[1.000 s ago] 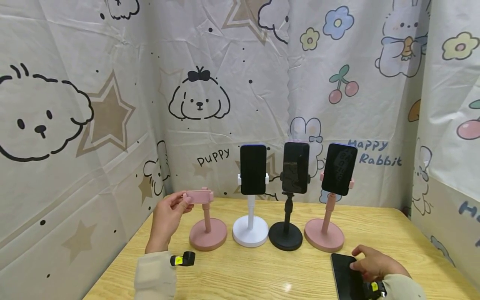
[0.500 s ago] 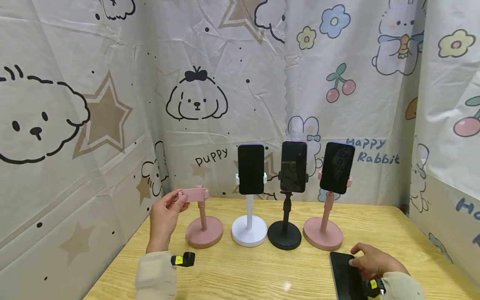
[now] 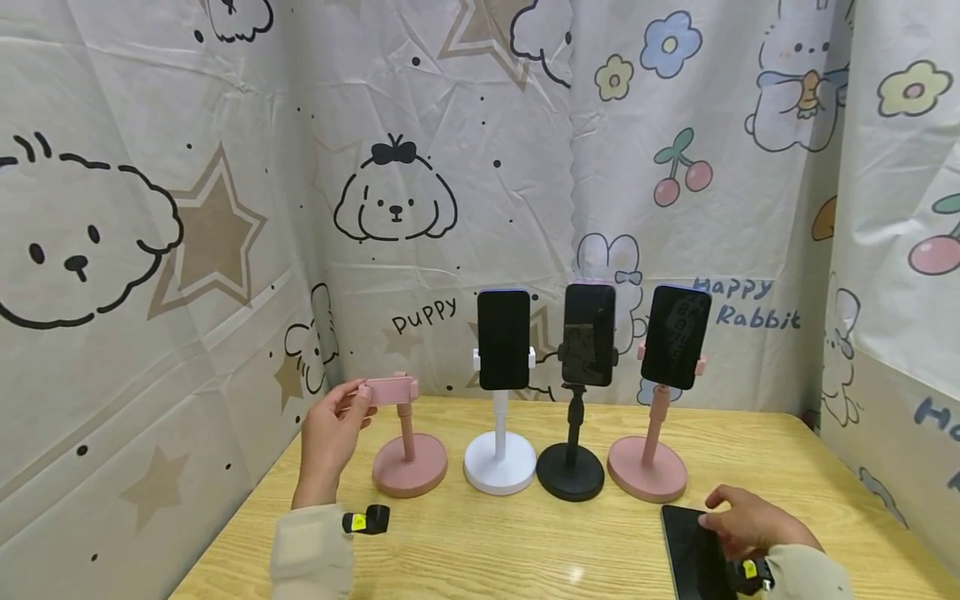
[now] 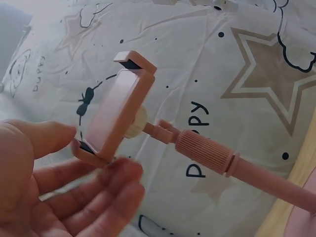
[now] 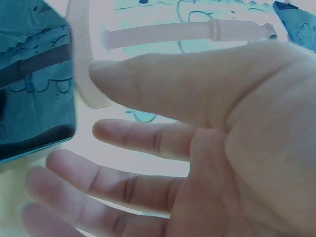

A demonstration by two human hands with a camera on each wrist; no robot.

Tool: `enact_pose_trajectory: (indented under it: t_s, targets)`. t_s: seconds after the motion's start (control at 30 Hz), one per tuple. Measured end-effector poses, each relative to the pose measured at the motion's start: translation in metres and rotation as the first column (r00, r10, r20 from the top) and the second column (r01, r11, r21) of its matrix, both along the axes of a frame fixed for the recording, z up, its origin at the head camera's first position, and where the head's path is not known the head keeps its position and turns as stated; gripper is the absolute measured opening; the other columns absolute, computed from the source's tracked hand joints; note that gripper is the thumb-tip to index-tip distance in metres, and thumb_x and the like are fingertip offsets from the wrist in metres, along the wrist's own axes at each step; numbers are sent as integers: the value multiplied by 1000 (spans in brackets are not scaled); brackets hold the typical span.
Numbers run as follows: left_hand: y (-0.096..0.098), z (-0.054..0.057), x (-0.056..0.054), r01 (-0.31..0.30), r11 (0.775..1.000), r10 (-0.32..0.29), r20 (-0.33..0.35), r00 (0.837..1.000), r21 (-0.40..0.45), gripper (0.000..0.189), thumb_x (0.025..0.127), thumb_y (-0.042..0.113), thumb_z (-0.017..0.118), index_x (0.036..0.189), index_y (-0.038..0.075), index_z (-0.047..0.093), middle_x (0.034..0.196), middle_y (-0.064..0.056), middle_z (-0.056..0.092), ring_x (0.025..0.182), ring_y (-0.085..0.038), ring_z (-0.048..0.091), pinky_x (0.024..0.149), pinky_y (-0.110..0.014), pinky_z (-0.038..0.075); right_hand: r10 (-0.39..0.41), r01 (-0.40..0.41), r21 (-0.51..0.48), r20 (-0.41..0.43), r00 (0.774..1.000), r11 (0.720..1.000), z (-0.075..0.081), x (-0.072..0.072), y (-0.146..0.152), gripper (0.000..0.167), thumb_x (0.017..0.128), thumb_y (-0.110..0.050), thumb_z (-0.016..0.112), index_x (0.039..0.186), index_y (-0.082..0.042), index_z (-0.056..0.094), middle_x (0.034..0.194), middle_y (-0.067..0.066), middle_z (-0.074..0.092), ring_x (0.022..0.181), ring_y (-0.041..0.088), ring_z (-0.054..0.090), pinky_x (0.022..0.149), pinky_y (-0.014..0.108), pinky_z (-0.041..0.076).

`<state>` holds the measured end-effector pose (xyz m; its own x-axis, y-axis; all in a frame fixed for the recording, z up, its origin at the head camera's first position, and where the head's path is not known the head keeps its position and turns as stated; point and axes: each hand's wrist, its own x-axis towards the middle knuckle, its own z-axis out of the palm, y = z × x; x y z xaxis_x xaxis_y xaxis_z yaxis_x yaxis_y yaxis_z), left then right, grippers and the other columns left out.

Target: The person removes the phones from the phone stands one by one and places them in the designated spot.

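Note:
At the left of the head view, my left hand [image 3: 328, 442] pinches the left end of the pink clamp of a phone stand [image 3: 409, 467]. In the left wrist view the clamp [image 4: 123, 116] is tilted and holds no phone; the thumb lies at its lower jaw, other fingers curl behind it. Down at the front right, my right hand [image 3: 757, 523] is at the right edge of a black smartphone [image 3: 684, 546] lying flat on the table. The right wrist view shows its fingers spread and relaxed beside the dark screen [image 5: 37, 118], the thumb nearest the phone.
To the right of the pink stand are a white stand [image 3: 500, 462], a black stand [image 3: 570, 472] and another pink stand [image 3: 647, 469], each bearing an upright phone. They stand on a wooden table [image 3: 525, 542]. A printed curtain [image 3: 450, 267] encloses the back and sides.
The head view shifts slightly. Along with my left hand, the pink stand's clamp appears a little further left than a second ago. The right hand and phone stay nearly still.

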<state>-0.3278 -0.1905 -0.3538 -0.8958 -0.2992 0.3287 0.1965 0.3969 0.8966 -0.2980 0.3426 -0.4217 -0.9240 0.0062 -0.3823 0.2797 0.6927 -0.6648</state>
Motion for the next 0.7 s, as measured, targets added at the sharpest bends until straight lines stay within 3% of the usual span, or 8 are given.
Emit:
enact_pose_trajectory:
  t_s: [0.13,0.27,0.5,0.6,0.7]
  targets:
    - [2,4,5,-81,992,80,-22,997,-98,49,100,45,46,136,13,53,126,-15,59,115,-31,57,97,-48,46,17,-13,53,-80,997,999,15,3,-2,37,97,-23,57,117,7,50,92,14,58,78,25,56,63,36,51]
    - [4,10,11,-137,981,125,-96,988,-138,47,101,41,46,135,10,53,127,-16,59,119,-32,53,101,-49,42,74,-45,139,-211,975,989,33,8,-7,45,96,-31,59,118,8,52,96,16,63,81,24,60,65,40,52]
    - [10,20,24,-153,981,130,-176,976,-123,45,101,39,46,133,10,55,131,-14,58,123,-33,51,103,-49,41,74,1,199,-373,925,980,58,18,-22,54,95,-43,58,120,5,54,105,23,62,90,32,61,70,47,52]
    - [15,26,29,-141,983,114,-213,970,-115,44,102,39,46,133,10,55,132,-14,57,122,-33,53,101,-50,42,68,16,183,-442,894,983,66,22,-31,51,96,-41,57,121,3,55,110,24,62,94,34,61,72,48,53]
    - [21,31,33,-122,986,89,-265,960,-110,42,102,37,46,131,9,57,130,-13,58,120,-32,55,99,-50,44,50,4,108,-494,868,994,72,27,-42,45,98,-36,56,123,1,55,113,22,62,95,31,61,75,47,54]
